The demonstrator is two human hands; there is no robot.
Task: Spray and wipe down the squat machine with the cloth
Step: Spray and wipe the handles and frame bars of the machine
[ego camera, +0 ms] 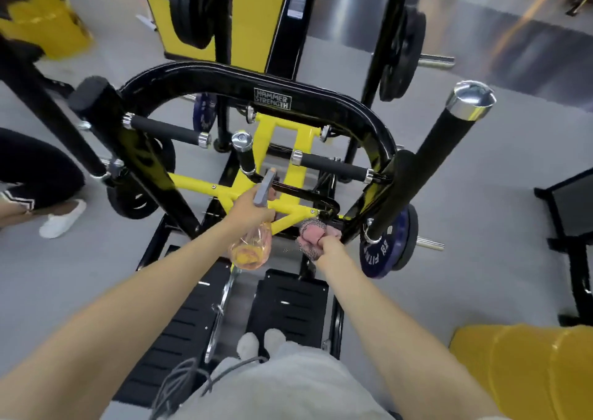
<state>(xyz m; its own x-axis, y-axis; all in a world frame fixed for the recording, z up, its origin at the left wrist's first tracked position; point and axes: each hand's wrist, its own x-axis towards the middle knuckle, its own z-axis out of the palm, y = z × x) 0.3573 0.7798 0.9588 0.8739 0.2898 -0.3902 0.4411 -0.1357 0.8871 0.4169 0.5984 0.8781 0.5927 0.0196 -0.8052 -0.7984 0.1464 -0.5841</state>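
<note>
Grey shorts | left hand grips translucent bottle | right hand grips crumpled cloth

White shoe on grey floor left; yellow pad btm right.

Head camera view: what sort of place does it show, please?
Most likely a gym. The black and yellow squat machine bears a Hammer Strength label, a blue weight plate sits on its side peg, and black plates hang behind it.
</note>
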